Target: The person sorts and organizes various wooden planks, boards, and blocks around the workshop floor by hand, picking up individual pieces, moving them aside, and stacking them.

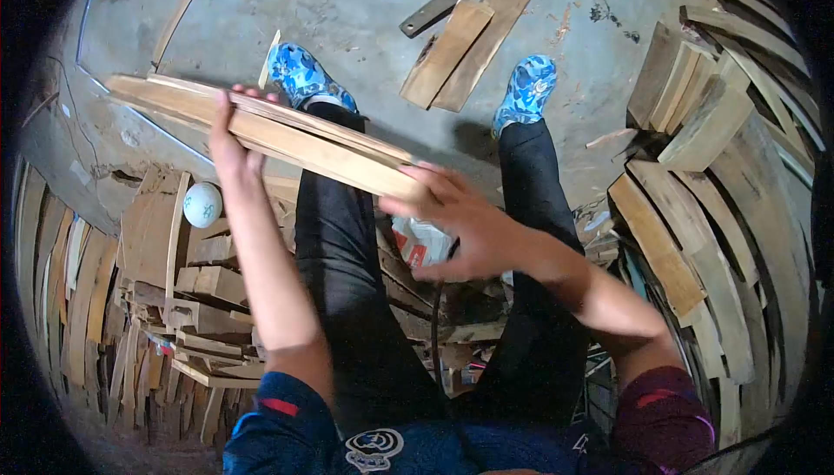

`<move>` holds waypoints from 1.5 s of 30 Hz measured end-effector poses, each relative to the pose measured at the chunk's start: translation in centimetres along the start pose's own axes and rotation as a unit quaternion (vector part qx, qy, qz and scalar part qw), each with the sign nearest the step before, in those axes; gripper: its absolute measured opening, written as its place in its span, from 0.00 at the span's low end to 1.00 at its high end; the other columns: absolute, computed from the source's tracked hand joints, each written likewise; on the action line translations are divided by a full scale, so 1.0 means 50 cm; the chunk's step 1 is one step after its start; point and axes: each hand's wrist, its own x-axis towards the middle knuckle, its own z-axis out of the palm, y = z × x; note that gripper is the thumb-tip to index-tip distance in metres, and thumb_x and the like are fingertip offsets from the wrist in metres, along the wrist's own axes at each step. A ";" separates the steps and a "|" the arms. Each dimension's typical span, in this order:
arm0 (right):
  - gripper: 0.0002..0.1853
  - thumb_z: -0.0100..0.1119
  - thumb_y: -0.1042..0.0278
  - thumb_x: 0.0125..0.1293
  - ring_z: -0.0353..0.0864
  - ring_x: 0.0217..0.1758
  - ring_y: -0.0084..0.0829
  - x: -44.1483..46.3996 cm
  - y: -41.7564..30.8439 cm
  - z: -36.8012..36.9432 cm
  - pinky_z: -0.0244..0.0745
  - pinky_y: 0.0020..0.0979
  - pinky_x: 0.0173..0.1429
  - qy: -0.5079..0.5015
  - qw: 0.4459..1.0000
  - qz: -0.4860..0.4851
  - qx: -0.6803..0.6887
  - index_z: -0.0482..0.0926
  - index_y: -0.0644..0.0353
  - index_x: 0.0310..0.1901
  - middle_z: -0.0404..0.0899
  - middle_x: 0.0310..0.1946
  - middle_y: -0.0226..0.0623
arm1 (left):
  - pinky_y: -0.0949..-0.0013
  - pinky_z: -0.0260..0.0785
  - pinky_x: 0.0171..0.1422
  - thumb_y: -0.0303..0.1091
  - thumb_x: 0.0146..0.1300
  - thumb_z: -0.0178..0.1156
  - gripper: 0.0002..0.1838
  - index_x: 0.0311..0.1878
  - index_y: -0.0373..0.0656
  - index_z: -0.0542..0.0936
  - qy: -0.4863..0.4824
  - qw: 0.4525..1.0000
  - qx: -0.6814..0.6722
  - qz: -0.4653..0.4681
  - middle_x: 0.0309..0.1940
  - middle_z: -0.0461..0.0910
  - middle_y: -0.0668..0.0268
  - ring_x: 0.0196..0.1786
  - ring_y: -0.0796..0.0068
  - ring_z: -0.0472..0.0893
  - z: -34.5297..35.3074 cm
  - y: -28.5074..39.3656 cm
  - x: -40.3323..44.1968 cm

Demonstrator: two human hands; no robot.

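A small stack of long wooden boards point(313, 146) slants across in front of my legs, its far left end tapering out of my grip. My left hand point(233, 132) is wrapped round the stack left of its middle, with fingertips showing over the far edge. At the stack's right end, my right hand point(465, 223) has its fingers spread and its thumb held away from the wood. Its fingertips touch or nearly touch the end of the boards; I cannot tell how firmly.
Two flat planks point(473, 40) and a dark metal-looking bar point(433, 12) lie on the concrete floor between my blue patterned shoes point(526, 93). Wood pieces are piled at right point(686, 249) and left point(208, 284). A white ball point(202, 205) rests on the left pile.
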 end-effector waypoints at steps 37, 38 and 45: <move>0.17 0.43 0.64 0.71 0.68 0.68 0.38 0.252 0.583 -0.594 0.66 0.54 0.67 0.105 0.756 0.318 -0.562 0.71 0.48 0.59 0.73 0.60 0.33 | 0.63 0.58 0.71 0.35 0.55 0.74 0.46 0.70 0.29 0.56 0.132 0.824 0.530 0.151 0.65 0.64 0.51 0.65 0.63 0.67 0.162 -0.119 -0.091; 0.16 0.43 0.64 0.71 0.70 0.66 0.37 0.253 0.595 -0.586 0.67 0.53 0.65 0.114 0.738 0.311 -0.588 0.71 0.48 0.58 0.73 0.59 0.33 | 0.63 0.58 0.70 0.36 0.55 0.74 0.47 0.70 0.29 0.56 0.137 0.825 0.524 0.160 0.65 0.64 0.51 0.65 0.63 0.66 0.148 -0.119 -0.086; 0.14 0.46 0.66 0.68 0.77 0.56 0.33 0.255 0.556 -0.554 0.69 0.48 0.54 0.141 0.693 0.282 -0.648 0.73 0.45 0.54 0.72 0.52 0.27 | 0.63 0.62 0.67 0.38 0.53 0.75 0.47 0.68 0.29 0.58 0.161 0.836 0.510 0.120 0.60 0.69 0.50 0.61 0.62 0.71 0.161 -0.105 -0.074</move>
